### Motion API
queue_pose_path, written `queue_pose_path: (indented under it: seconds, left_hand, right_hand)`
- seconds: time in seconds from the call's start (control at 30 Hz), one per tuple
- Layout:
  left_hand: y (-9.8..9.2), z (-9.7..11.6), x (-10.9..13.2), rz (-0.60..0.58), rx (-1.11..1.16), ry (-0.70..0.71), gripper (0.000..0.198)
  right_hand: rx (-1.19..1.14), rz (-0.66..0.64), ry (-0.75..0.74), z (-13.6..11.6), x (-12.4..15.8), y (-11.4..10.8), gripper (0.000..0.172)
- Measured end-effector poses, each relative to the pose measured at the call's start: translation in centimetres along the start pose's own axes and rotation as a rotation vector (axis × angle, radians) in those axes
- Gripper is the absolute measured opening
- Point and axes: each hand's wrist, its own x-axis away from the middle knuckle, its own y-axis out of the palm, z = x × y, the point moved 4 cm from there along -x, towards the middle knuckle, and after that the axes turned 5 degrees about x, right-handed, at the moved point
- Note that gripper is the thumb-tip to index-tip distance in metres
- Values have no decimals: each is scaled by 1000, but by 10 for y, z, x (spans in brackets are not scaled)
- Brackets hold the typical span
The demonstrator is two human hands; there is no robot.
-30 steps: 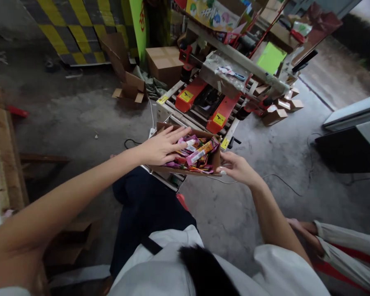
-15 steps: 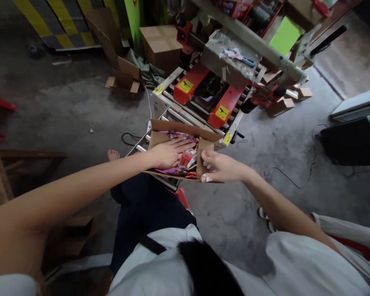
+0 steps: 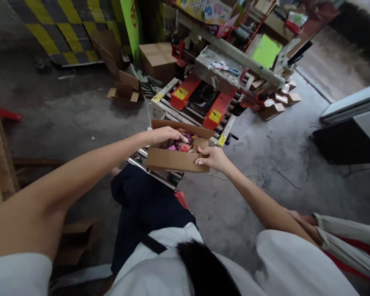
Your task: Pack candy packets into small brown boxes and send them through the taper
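A small open cardboard box [image 3: 177,159] stands at the end of the roller conveyor, its long near and far flaps raised. Inside lie purple, pink and red shiny packets [image 3: 181,146]. My left hand [image 3: 167,135] reaches over the box's left end, fingers bent together and down among the packets. What its fingertips hold, if anything, is hidden. At the right end, my right hand [image 3: 212,157] grips the near corner of the box, thumb against the outer near side and fingers by the short right flap [image 3: 201,143].
Beyond the box is a roller machine with red guides [image 3: 214,115] and a metal crossbar head [image 3: 216,68]. Cardboard boxes [image 3: 158,57] stand behind it at left. A cable [image 3: 274,169] runs across the floor. Another person's legs [image 3: 345,234] show at right.
My left hand has gone from lying flat on the packets to bent fingers nearer the far left. The box's near flap has come up, and my right hand has closed on that corner.
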Motion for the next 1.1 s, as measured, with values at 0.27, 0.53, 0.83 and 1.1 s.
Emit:
queue_pose_path:
  seconds: [0.27,0.53,0.83,1.1]
  left_hand:
    - [87,41,71,287,-662,183,88]
    - [100,24,45,235,-753,17,79]
    - [95,18,38,138,-723,-34,77]
    - [108,15,57,276,-779,144,51]
  right_hand:
    - [44,106,-42,-7,10,7,55]
    - [406,401,-103,-47,25,-5,58]
    - [169,522,-291,-80,-44,-25,45]
    - [154,482,-368,-66,9,43,39]
